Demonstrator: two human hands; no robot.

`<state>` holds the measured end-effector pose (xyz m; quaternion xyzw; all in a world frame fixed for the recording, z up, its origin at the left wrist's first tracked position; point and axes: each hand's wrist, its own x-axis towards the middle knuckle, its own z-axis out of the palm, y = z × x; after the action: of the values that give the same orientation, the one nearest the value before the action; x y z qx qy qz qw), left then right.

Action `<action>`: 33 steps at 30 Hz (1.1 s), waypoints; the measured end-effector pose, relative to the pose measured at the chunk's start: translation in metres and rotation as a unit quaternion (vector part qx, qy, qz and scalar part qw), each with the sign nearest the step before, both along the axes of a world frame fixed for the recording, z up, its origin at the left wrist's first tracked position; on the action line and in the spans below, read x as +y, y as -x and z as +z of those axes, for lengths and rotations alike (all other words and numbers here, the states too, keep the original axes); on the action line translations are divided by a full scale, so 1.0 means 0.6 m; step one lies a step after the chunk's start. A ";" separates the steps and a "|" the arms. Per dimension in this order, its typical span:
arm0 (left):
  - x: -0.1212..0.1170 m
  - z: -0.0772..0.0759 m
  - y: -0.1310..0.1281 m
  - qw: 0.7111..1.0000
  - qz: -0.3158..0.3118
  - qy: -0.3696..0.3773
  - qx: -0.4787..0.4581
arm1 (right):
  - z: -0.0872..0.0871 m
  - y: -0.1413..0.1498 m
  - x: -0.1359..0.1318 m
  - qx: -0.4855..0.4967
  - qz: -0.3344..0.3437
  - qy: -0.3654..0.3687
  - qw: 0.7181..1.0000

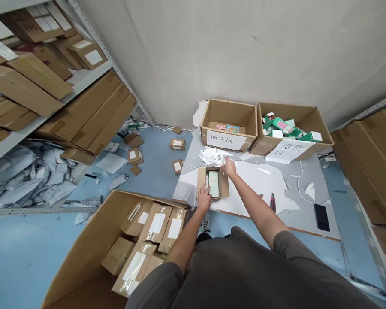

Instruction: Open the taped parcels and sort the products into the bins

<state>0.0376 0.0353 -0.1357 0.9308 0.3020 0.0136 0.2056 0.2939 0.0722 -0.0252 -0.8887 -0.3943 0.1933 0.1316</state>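
Note:
A small open cardboard box (pixel 225 185) stands at the table's near edge, flaps spread. Inside lies a pale green box (pixel 214 183), with a narrow white strip along its left side. My left hand (pixel 204 198) grips the cardboard box at its near left edge, fingers reaching over the rim. Just beyond the box is a heap of crumpled white paper (pixel 214 155). At the heap's right end, my right hand (pixel 229 168) is closed on some of this paper, its fingertips partly hidden.
Two labelled cartons (pixel 230 112) (pixel 309 113) stand at the table's back; the right one holds green boxes. A utility knife (pixel 272 202) and phone (pixel 321 217) lie to the right. A large carton (pixel 80 249) of taped parcels stands left, near loaded shelves (pixel 83 92).

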 end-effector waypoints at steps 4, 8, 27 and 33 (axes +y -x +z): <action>-0.001 -0.012 0.016 1.000 0.000 -0.004 0.002 | -0.014 -0.044 0.096 -0.013 -0.025 0.023 0.999; 0.004 -0.022 0.028 1.000 0.000 0.008 -0.003 | -0.043 -0.058 0.140 -0.012 -0.025 0.041 0.999; -0.011 -0.011 0.059 0.997 0.007 0.040 -0.068 | -0.110 0.225 -0.065 0.129 -0.069 0.198 0.969; -0.025 -0.017 0.048 0.993 0.074 0.054 -0.069 | -0.146 0.231 -0.025 0.108 -0.131 0.232 0.958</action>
<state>0.0087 0.0201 -0.1460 0.8901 0.3558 0.0765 0.2743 0.1555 0.0575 -0.1130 -0.9125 -0.2027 0.3550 -0.0126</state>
